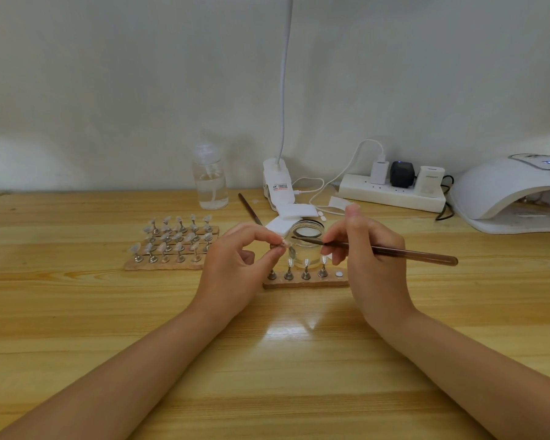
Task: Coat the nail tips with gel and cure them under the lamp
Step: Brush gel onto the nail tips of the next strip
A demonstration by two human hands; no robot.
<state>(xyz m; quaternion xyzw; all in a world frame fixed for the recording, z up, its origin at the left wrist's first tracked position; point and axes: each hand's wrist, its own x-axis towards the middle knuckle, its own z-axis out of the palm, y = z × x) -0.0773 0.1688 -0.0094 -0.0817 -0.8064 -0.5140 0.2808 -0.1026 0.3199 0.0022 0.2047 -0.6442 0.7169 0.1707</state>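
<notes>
Nail tip (285,243), small and pale, pinched in left hand (235,265) fingers above glossy wooden counter (267,360). Slim brown brush (378,249) gripped by right hand (372,258) fingers, bristles at tip. Beyond: round glass jar (307,239), domed white lamp (515,192) far right.

On the pale wooden table (77,312), a small open glass jar (307,246) stood behind a short cork strip of metal nail stands (305,279). A larger cork board of stands carrying nail tips (172,244) lay to its left, with a clear plastic pump bottle (210,182) behind. A white domed curing lamp (515,195) sat far right, beside a white power strip (391,193) against the wall.
</notes>
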